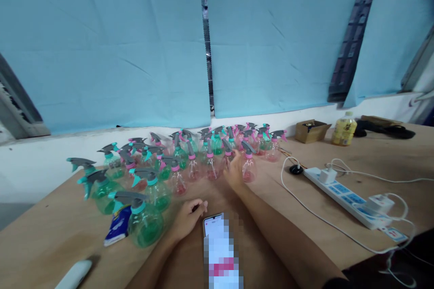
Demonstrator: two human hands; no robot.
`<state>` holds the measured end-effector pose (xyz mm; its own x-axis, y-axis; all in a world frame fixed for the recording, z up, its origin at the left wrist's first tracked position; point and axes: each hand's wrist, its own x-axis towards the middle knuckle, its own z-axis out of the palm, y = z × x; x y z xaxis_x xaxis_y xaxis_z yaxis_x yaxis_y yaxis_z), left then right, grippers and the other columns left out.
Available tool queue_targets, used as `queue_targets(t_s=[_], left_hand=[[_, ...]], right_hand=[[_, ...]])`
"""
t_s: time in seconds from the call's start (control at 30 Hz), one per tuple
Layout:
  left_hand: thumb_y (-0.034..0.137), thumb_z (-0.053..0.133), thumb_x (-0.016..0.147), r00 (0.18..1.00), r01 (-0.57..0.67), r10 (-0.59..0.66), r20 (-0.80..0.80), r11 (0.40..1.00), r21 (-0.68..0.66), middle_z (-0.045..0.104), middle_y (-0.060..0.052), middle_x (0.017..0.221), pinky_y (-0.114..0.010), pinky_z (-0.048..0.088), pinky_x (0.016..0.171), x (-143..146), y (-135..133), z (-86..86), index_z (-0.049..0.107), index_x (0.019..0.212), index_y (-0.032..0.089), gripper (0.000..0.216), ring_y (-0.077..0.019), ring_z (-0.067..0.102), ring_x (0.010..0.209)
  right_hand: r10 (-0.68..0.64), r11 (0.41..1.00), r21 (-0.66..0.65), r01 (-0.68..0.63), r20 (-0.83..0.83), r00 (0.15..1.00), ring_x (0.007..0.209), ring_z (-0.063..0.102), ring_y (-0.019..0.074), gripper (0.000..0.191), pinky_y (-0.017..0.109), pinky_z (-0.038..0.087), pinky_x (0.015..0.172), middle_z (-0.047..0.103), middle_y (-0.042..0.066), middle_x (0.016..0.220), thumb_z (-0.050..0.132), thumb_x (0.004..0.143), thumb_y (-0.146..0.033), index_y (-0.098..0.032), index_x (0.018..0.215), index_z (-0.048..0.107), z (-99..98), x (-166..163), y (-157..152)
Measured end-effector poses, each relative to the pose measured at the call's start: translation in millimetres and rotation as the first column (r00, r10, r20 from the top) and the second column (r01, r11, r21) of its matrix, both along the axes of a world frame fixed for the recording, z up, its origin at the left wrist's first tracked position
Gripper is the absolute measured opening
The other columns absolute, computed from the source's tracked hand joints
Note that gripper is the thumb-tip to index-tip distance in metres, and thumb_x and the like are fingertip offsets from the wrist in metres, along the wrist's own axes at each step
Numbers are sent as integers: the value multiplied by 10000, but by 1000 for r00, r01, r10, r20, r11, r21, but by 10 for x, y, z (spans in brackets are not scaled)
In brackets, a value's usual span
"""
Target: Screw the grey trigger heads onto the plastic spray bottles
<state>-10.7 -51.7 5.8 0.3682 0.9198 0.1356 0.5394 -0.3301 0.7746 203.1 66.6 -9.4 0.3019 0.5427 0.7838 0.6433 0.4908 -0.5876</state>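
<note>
My right hand (233, 170) reaches forward into the front row of spray bottles. Its fingers are around a clear pink spray bottle (228, 159) with a grey head, and they hide part of it. Just to the right of that hand stands another pink spray bottle (248, 169). On the table, my left hand (190, 217) rests with its fingers curled in, and I see no object in them. Between my forearms lies a phone (213, 223) with its screen lit. A green spray bottle (145, 226) stands left of my left hand.
Several more green and pink bottles crowd toward the wall. A blue packet (118, 226) lies at the left. On the right are a white power strip (346, 196) with cables, a black round object (296, 170), a cardboard box (310, 132) and a yellow drink bottle (344, 131).
</note>
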Motion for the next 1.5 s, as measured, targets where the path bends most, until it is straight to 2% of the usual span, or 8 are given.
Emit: queue_targets(t_s=[0.3,0.6,0.7,0.77,0.93,1.07,1.3,1.5], left_hand=[[555,414,915,1000,2,-2,1,1000,7,576,11,631,-247,379,645,-2,-6,-11,605,682,183,479,-159,540,650],[536,423,916,1000,8,-8,1,1000,14,580,14,635,-245,371,643,-5,2,-17,618,687,183,463,-156,543,657],[530,424,915,1000,8,-8,6,1000,5,594,7,650,-243,376,644,-7,4,-27,616,694,182,455,-158,548,666],[528,429,912,1000,4,-4,13,1000,0,596,4,649,-244,379,645,-7,7,-36,611,690,180,452,-158,545,665],[548,425,910,1000,11,-11,17,1000,-11,591,2,655,-250,382,644,-1,17,-43,615,697,178,467,-159,540,665],[558,423,910,1000,10,-10,8,1000,-14,579,8,652,-244,375,629,3,19,-32,615,709,176,472,-154,529,661],[538,429,915,1000,12,-11,4,1000,-18,579,12,658,-241,378,645,-4,21,-30,623,717,171,460,-150,537,666],[537,428,911,1000,13,-13,0,1000,-26,563,13,641,-241,370,634,5,9,-12,610,700,173,458,-149,525,656]], right_hand=[[-40,999,31,41,-29,999,1321,366,307,590,517,329,1081,392,215,1359,526,828,-223,-131,1361,291,146,-42,-104],[-85,987,135,86,-12,996,1436,190,303,687,513,247,1137,292,222,1461,503,813,-208,-102,1423,205,867,72,-249],[-165,986,30,163,94,982,1444,158,349,703,579,190,1130,339,212,1463,532,793,-249,-103,1422,252,1056,294,-232],[-204,966,-128,226,165,965,1381,306,369,666,589,225,1099,425,212,1415,534,799,-272,-116,1407,312,1122,461,-233],[-114,765,-572,296,332,936,995,631,369,475,497,454,840,662,198,1061,543,815,-394,-142,1218,547,1150,794,-256],[-13,714,-613,339,472,882,929,652,328,300,392,457,751,686,171,983,534,811,-345,-165,1022,649,1194,840,-294],[368,775,-632,3,455,811,728,600,179,172,242,312,578,680,41,814,550,799,-308,-211,877,668,1337,398,-528],[478,804,-539,-250,339,810,662,519,129,144,228,271,572,634,-20,740,563,803,-302,-217,844,672,1198,70,-514]])
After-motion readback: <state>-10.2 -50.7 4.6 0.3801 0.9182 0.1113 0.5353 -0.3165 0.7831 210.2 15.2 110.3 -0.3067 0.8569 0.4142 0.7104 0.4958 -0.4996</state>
